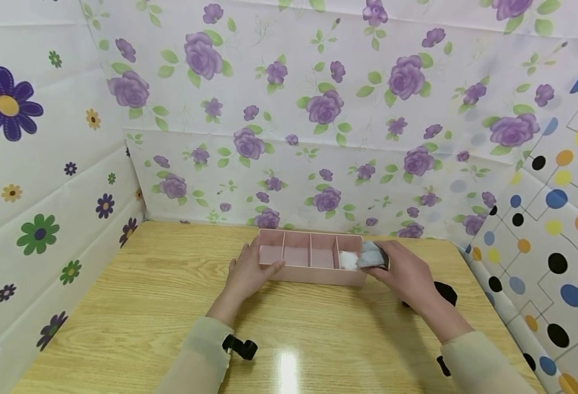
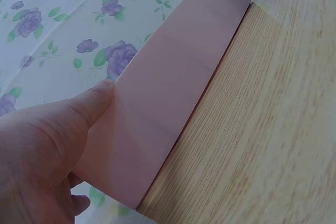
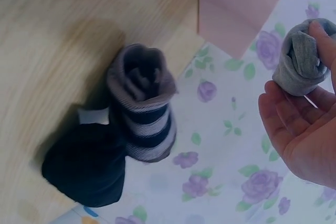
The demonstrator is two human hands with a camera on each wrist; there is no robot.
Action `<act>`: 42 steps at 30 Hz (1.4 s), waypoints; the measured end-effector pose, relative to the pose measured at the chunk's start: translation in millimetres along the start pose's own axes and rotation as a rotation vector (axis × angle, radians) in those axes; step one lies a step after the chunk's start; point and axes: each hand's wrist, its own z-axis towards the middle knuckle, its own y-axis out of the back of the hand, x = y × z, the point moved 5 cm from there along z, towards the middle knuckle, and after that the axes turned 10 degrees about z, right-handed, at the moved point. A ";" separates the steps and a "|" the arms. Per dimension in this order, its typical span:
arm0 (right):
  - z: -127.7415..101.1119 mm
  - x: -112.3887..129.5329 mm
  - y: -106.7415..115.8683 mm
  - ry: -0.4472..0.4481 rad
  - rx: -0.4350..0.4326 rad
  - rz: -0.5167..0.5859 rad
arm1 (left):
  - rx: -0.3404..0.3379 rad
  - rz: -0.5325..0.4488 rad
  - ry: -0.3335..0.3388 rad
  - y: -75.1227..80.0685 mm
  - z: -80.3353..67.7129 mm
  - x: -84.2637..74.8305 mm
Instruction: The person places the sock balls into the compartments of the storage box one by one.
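Note:
A long pink divider box (image 1: 313,276) stands near the back of the table, its compartments in one row. My left hand (image 1: 246,273) grips the box's left end, thumb on the front rim in the left wrist view. White rolled cloth (image 1: 349,260), perhaps a sock, lies in the rightmost compartment. Just beside that compartment, at the box's right end, my right hand (image 1: 409,273) holds a rolled grey sock (image 3: 296,64) between thumb and fingers. The sock is off the table. The other compartments show bare pink floors.
On the table to the right, partly behind my right arm, a rolled striped sock (image 3: 144,111) stands against a dark bundled sock (image 3: 86,163) with a small pale tag. Flower-printed cloth (image 1: 293,109) hangs behind the table; patterned cloths line both sides.

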 end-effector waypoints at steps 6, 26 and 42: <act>13.5 10.0 -5.8 0.012 0.003 0.025 | 0.004 0.002 0.001 0.9 0.3 0.5; 40.9 32.9 -24.6 0.028 0.011 0.078 | 0.004 0.005 -0.004 2.1 1.4 -2.9; 59.8 41.1 -50.6 0.019 0.046 0.129 | 0.002 0.000 -0.007 0.2 -1.2 -1.1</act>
